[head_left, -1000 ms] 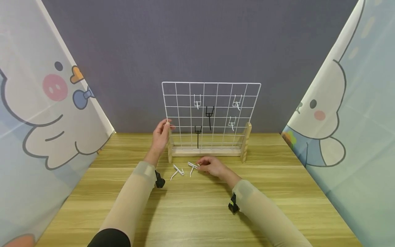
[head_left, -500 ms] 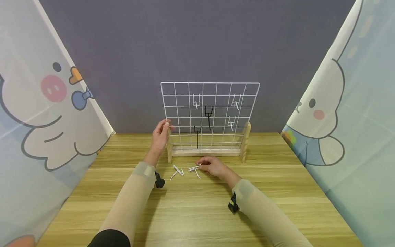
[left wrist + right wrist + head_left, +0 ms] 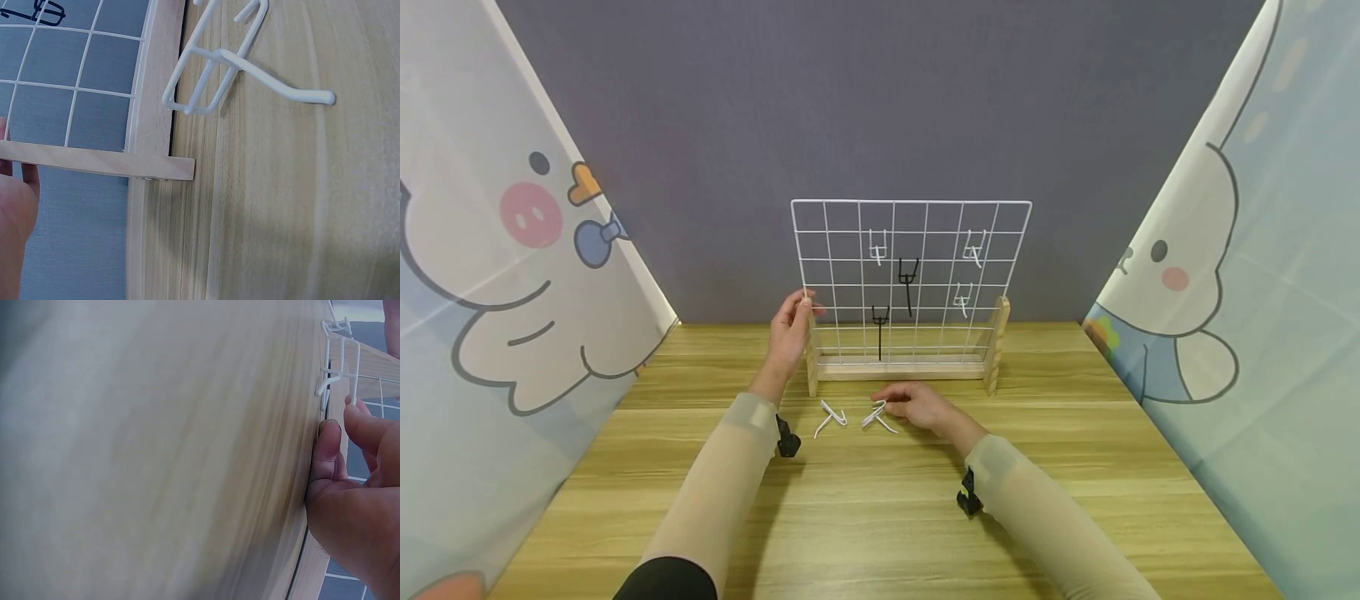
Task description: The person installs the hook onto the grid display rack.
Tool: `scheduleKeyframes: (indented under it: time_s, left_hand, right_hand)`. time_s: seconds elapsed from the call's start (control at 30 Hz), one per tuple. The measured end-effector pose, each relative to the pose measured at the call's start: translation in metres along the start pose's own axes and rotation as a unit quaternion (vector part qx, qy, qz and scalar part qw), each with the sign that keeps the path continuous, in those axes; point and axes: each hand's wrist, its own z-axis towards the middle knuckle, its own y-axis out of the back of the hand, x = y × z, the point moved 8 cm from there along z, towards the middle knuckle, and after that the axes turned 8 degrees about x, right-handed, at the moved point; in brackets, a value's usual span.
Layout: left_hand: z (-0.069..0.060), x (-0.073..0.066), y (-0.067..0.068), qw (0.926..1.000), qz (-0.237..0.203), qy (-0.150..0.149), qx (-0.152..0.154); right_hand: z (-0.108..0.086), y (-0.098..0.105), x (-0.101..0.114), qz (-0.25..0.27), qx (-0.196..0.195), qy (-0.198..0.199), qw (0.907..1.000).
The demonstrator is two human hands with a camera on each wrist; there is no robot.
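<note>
A white wire grid panel [image 3: 912,201] stands upright in a wooden base [image 3: 902,372]. My left hand [image 3: 792,332] grips the left wooden upright [image 3: 812,362], thumb in front and fingers behind. Just before the base, my right hand [image 3: 919,406] pinches one end of a white wire display hook [image 3: 357,365] at table level; how the fingers meet around it is partly hidden. To the left a second white hook [image 3: 312,95] lies on the table, its bent arm facing front-left. In the right wrist view my right thumb [image 3: 328,444] stays apart from the wire.
Three white hooks, among them the upper right one [image 3: 974,250], hang on the grid. Two black hooks hang there too, one in the middle [image 3: 908,287] and one lower left [image 3: 880,333]. A grey screen [image 3: 880,100] rises behind, with printed curtains on both sides.
At my right fingers the white hook has turned: its arm pointed front-left and now points front-right. The left hand stays on the upright; the other loose hook has not moved.
</note>
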Motion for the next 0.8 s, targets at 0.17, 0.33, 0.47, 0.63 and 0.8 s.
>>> scheduleKeyframes:
  time_s: [0.17,0.33,0.47,0.63,0.8]
  left_hand:
    - [-0.001,0.0,0.0,1.0,-0.005,0.0,-0.001]
    - [-0.001,0.0,0.0,1.0,-0.009,-0.004,0.001]
    - [-0.001,-0.001,0.0,0.9999,-0.01,-0.005,0.004]
    - [-0.001,-0.001,0.0,1.0,-0.004,0.0,0.007]
    - [-0.001,0.0,0.0,1.0,-0.001,0.003,0.008]
  right_hand:
    - [0.0,0.001,0.0,0.008,-0.001,0.001,1.0]
    - [-0.002,0.005,-0.003,0.07,-0.022,-0.008,0.9973]
    - [-0.007,0.007,-0.005,0.098,-0.024,-0.014,0.9948]
    - [-0.017,0.004,-0.002,0.067,-0.002,-0.012,0.9977]
    - [-0.019,-0.005,0.001,0.048,0.033,-0.009,0.9983]
